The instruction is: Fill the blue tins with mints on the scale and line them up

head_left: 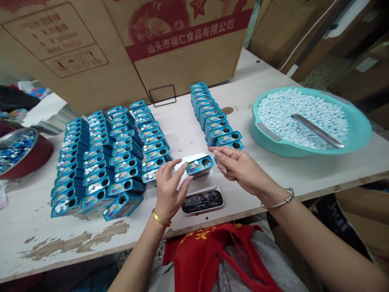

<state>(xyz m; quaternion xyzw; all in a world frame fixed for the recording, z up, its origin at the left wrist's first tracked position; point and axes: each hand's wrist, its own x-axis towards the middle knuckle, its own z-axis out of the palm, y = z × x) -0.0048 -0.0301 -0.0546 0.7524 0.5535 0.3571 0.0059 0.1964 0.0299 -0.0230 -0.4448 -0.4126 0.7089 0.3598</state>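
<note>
Red cloth (209,251) runs off-frame; left hand (168,190) hides the digital scale's (202,200) edge.

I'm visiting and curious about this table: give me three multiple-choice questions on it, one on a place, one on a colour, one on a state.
1. Where is the blue tin?
A) in a cardboard box
B) on the digital scale
C) on a stool

2. What colour is the large basin?
A) red
B) black
C) teal

3. What does the scale's display show?
A) digits
B) nothing, it is dark
C) nothing, a hand covers it

Answers: 1 B, the tin rests on the scale's top. 2 C, its rim is teal. 3 A, digits show on it.
</note>
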